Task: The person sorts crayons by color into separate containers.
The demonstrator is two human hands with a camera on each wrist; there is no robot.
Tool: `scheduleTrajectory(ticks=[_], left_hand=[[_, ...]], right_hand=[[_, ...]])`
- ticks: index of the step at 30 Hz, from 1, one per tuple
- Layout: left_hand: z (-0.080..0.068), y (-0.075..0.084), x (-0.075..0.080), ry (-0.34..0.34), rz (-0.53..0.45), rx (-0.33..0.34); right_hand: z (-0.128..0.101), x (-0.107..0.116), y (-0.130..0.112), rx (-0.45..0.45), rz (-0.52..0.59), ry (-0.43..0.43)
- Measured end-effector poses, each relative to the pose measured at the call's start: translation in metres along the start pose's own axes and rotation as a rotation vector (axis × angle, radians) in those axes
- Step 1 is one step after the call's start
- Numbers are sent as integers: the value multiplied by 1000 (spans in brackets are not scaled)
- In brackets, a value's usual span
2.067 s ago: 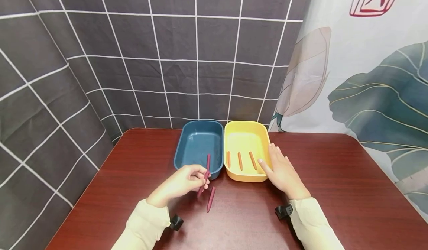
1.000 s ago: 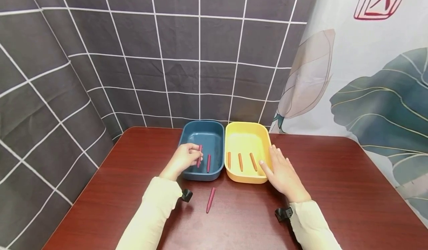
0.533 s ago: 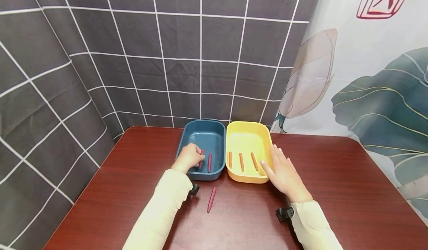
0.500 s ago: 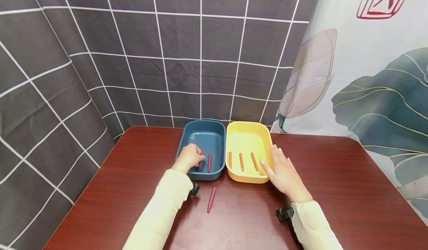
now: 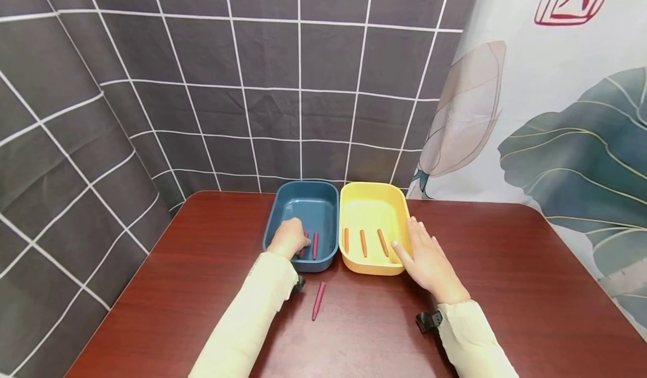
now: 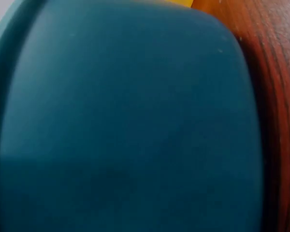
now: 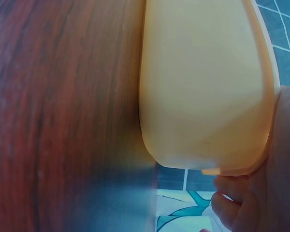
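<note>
Inside the blue tray (image 5: 303, 204), near its front end, the left hand (image 5: 289, 238) is seen with curled fingers closed on a dark red crayon (image 5: 304, 245), which is held low against the tray floor. A second red crayon (image 5: 315, 245) is laid just beside it on the tray floor, lengthwise. A third red crayon (image 5: 318, 301) is left on the counter (image 5: 505, 288) in front of the blue tray, apart from both hands.

Against the blue tray's right wall a yellow tray (image 5: 373, 206) is set, the two touching side by side. Three orange crayons (image 5: 363, 242) are lined up in its front half, roughly parallel and apart from one another. The right hand (image 5: 427, 260) is laid flat with straight fingers along the yellow tray's right rim and nothing is gripped by it; from the right wrist view its fingertips (image 7: 232, 203) are seen at the tray's outer wall (image 7: 203, 87).

From the left wrist view only the blue tray's outer wall (image 6: 125, 125) is shown, blurred, with a strip of counter beside it.
</note>
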State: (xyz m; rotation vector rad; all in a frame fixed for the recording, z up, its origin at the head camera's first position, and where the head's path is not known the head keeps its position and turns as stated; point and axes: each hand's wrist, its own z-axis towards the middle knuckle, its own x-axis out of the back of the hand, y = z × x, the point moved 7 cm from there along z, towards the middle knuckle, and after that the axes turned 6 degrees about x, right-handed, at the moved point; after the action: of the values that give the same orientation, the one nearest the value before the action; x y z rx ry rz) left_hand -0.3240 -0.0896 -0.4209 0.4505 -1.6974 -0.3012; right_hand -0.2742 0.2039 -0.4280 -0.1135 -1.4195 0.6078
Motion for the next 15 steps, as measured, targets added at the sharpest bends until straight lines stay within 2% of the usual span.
scheduleTrajectory(ticks=[7,15], left_hand=[[1,-2,-2,-35,-13,22],[0,-2,5,12,1,11]], right_hand=[[1,0,-1,6,-3,2],[0,0,0,5,-6,3]])
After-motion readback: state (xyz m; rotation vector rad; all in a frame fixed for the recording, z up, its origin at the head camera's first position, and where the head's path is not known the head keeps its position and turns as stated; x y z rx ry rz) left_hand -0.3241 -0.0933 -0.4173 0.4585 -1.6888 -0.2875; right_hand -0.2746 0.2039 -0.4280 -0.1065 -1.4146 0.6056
